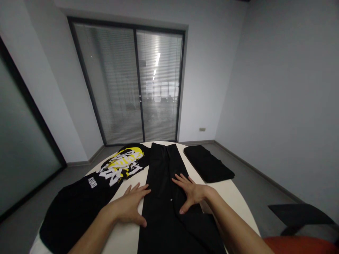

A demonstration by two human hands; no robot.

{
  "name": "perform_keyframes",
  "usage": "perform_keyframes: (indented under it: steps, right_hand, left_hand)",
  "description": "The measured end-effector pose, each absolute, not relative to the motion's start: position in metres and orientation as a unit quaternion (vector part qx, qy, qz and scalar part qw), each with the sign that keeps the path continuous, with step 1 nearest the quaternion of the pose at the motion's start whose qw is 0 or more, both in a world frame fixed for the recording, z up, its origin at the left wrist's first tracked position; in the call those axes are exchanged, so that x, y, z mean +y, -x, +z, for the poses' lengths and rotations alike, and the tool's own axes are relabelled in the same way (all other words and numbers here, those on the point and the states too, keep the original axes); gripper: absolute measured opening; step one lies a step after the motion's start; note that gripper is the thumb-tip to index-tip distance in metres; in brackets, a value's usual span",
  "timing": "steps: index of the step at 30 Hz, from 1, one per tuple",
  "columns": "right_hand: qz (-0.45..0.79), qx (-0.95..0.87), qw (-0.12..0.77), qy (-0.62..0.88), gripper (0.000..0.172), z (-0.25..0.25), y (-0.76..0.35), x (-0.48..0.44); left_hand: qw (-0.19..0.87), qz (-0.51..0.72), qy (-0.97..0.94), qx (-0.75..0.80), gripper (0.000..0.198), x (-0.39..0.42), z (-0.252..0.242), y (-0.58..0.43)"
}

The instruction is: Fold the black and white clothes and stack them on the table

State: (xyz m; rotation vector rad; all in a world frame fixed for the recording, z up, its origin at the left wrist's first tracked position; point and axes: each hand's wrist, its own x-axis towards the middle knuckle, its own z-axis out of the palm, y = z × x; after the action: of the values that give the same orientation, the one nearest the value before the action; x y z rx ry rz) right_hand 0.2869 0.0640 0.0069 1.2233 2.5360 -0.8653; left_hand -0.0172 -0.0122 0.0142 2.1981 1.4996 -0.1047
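Black trousers lie lengthwise along pale table; left hand at their left edge, right hand on top, fingers of both spread, seemingly to hold them flat; printed black clothing left, folded black cloth right, apparently out of way

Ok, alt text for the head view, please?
A person's right hand is spread over black trousers on a pale table, the left hand at their left edge. A printed black top lies left, a folded black garment right.

Black trousers, laid out flat, lengthwise
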Motion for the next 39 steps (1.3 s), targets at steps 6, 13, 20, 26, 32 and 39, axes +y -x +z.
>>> perform_keyframes:
  steps: [6,13,20,26,32,39]
  right_hand:
    - [-0.287,0.855,0.108,-0.419,0.142,0.012,-0.285,0.061]
    - [-0.287,0.856,0.109,-0.416,0.142,0.012,-0.286,0.062]
    - [-0.283,0.857,0.103,-0.418,0.141,0.012,-0.287,0.06]
    - [-0.264,0.864,0.092,-0.418,0.136,0.018,-0.277,0.048]
    - [-0.278,0.854,0.1,-0.428,0.141,0.005,-0.271,0.051]
    - [-0.235,0.871,-0.067,-0.425,0.117,-0.02,-0.289,0.08]
  left_hand:
    - [0.222,0.038,-0.85,0.476,0.114,-0.018,0.002,-0.019]
    - [0.248,-0.04,-0.843,0.476,0.117,-0.018,0.001,-0.017]
    - [0.247,-0.054,-0.84,0.48,0.117,-0.022,0.008,-0.014]
    - [0.245,-0.034,-0.842,0.48,0.119,-0.018,-0.002,-0.011]
    - [0.188,0.039,-0.859,0.474,0.108,-0.001,-0.02,-0.001]
    - [0.104,0.131,-0.851,0.498,0.076,0.002,-0.021,-0.002]
